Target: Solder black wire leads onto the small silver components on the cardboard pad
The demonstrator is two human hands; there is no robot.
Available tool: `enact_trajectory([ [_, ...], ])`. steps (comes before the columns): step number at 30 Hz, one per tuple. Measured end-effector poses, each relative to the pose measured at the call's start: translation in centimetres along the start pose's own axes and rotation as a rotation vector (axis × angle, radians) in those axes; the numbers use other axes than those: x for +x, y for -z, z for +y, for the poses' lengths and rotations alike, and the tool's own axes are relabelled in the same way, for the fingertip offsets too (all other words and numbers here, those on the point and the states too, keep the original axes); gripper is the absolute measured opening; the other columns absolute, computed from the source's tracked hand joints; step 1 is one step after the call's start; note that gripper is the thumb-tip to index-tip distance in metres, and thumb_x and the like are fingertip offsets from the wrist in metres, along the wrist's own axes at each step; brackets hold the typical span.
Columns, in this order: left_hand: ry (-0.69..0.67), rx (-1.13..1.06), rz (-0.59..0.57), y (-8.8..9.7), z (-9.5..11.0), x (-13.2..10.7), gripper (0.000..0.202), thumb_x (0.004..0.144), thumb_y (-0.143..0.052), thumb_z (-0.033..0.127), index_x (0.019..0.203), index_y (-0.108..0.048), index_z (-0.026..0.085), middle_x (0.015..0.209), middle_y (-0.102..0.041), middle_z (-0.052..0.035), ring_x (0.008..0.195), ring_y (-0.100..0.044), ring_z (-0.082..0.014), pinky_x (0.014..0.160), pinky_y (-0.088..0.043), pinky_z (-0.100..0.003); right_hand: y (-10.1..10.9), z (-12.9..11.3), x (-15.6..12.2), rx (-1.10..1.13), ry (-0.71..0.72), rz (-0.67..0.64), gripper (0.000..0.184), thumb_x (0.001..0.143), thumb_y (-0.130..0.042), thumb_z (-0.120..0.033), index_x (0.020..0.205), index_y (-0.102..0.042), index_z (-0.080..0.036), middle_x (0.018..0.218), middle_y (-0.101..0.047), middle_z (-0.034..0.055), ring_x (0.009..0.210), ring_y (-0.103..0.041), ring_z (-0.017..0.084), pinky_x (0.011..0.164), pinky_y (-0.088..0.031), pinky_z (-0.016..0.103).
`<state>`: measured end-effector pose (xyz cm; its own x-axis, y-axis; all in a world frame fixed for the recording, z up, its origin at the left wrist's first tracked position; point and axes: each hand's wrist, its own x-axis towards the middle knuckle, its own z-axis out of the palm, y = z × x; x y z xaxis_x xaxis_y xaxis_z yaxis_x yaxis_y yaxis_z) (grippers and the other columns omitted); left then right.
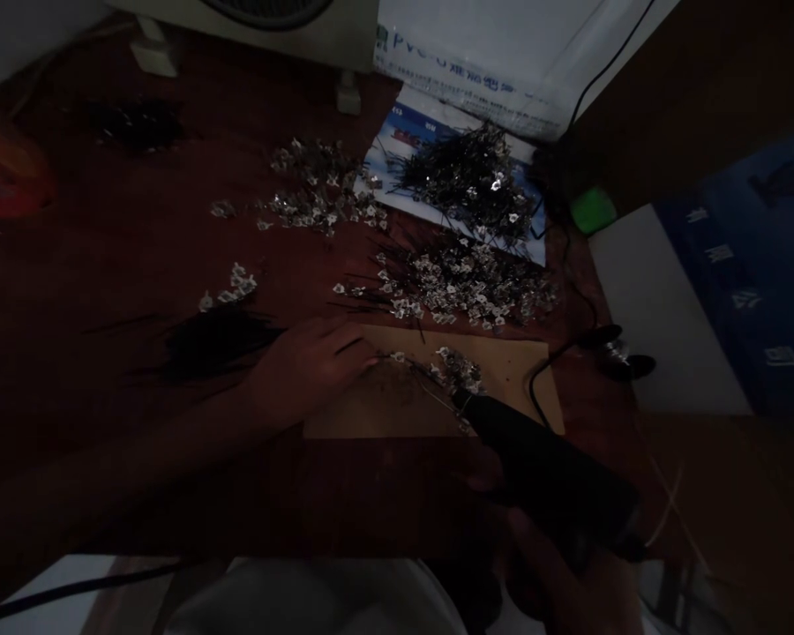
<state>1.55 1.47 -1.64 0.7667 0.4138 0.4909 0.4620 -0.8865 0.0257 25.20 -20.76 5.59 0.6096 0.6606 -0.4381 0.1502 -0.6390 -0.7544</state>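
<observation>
The scene is very dark. My left hand (314,366) pinches a thin dark stem, and the small shiny piece (398,357) at its end sticks out past my fingertips over a cardboard sheet (363,422). My right hand (573,569), mostly in shadow, is closed round a black glue gun (549,450). The gun's tip points up and left, close to a small clump of shiny pieces (460,369) on the cardboard. Under and left of my left wrist lies a bundle of thin black stems (215,342).
Piles of stems with shiny ends (463,282) lie beyond the cardboard, one on a blue-and-white printed sheet (387,163). A black cord (535,388) runs along the right. A green round object (593,210) stands by a blue-and-white box (668,309). A red-orange bag (6,172) is far left.
</observation>
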Motion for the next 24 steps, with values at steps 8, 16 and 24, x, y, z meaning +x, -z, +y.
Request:
enact_trajectory([
  [8,-0.007,0.001,0.009,-0.2,0.0,-0.1,0.019,0.108,-0.06,0.022,0.092,-0.069,0.016,0.091,-0.07,-0.005,0.085,-0.064,-0.0204,0.076,-0.051,-0.036,0.6,1.2,0.3,-0.028,-0.001,-0.044,0.06,0.084,-0.079,-0.071,0.114,-0.087,-0.02,0.045,-0.058,0.0004,0.032,-0.041,0.011,0.03,-0.029,0.021],
  [16,0.007,-0.01,0.015,0.1,-0.1,0.1,0.017,0.107,-0.063,0.021,0.092,-0.07,0.016,0.09,-0.07,-0.0046,0.084,-0.064,-0.0204,0.074,-0.049,-0.035,0.8,1.7,0.6,-0.005,0.008,-0.064,0.058,0.085,-0.079,-0.07,0.112,-0.087,-0.02,0.047,-0.061,0.0017,0.033,-0.05,0.015,0.031,-0.038,0.023],
  [24,0.029,-0.037,0.051,0.3,0.1,0.0,0.015,0.105,-0.065,0.022,0.093,-0.071,0.016,0.089,-0.072,-0.0046,0.082,-0.066,-0.0199,0.073,-0.051,-0.035,0.7,0.2,0.5,0.129,-0.058,-0.022,0.061,0.078,-0.085,-0.075,0.104,-0.086,-0.019,0.048,-0.059,0.0013,0.038,-0.044,0.01,0.035,-0.031,0.018],
])
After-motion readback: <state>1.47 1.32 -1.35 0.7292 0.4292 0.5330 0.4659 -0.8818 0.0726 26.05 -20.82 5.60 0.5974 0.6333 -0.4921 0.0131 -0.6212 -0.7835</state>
